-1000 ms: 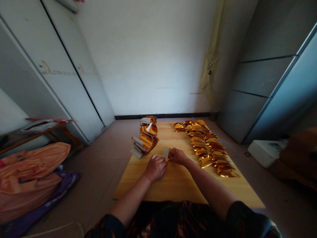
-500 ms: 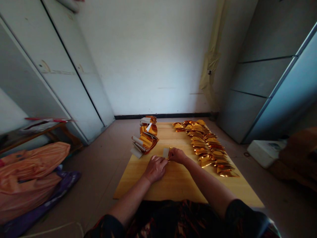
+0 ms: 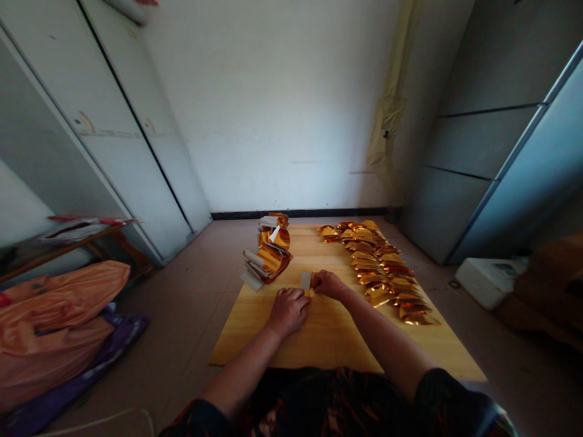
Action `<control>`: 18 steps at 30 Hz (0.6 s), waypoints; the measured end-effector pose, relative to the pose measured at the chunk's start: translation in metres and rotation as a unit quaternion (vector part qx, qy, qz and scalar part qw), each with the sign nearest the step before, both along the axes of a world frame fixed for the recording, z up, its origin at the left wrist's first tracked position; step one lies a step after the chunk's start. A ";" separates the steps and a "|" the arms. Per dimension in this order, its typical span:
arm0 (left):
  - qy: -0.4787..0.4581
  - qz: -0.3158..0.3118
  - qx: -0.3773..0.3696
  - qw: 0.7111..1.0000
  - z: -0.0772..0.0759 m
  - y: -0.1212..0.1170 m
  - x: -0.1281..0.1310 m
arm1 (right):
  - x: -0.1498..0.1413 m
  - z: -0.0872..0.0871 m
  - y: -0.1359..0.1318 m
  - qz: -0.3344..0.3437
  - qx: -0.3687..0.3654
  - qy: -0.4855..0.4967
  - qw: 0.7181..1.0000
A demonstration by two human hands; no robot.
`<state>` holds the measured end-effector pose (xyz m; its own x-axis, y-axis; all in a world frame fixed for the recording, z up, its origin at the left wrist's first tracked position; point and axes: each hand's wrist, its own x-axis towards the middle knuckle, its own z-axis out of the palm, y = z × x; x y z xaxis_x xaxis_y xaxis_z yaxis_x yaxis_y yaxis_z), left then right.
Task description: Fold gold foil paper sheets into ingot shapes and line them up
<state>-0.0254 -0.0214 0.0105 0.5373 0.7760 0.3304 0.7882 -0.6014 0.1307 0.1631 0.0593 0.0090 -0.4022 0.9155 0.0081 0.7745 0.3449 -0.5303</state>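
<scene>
A small sheet of gold foil paper (image 3: 305,280), grey side up, lies on the wooden board between my hands. My left hand (image 3: 288,311) rests on the board with its fingers curled onto the sheet's near edge. On the sheet's right side, my right hand (image 3: 328,284) pinches the edge, where a strip of gold shows. To the left sits a stack of loose gold foil sheets (image 3: 268,262), fanned and bent. Over on the right, folded gold foil ingots (image 3: 381,267) lie in overlapping rows.
The wooden board (image 3: 337,340) is low, close to my lap. A white box (image 3: 485,280) stands on the floor at right, beside a grey cabinet (image 3: 460,164). At left are orange and purple bags (image 3: 68,321) and a wooden bench (image 3: 98,243).
My left hand has shifted slightly right and down along the sheet. My right hand has moved a little to the right, and more of the grey sheet shows.
</scene>
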 end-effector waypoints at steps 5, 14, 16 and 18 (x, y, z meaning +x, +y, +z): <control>0.001 0.007 -0.015 1.000 0.001 0.000 0.001 | 0.000 -0.001 -0.002 -0.004 -0.009 0.008 1.000; -0.001 0.029 -0.003 1.000 0.002 0.001 0.005 | 0.000 0.011 -0.009 0.003 0.031 -0.059 0.998; 0.002 0.042 0.004 0.999 0.004 0.004 0.005 | 0.003 0.015 -0.014 0.014 0.073 -0.090 0.993; 0.004 0.061 0.014 0.998 0.006 0.009 0.005 | 0.006 0.018 -0.023 0.020 0.115 -0.117 0.986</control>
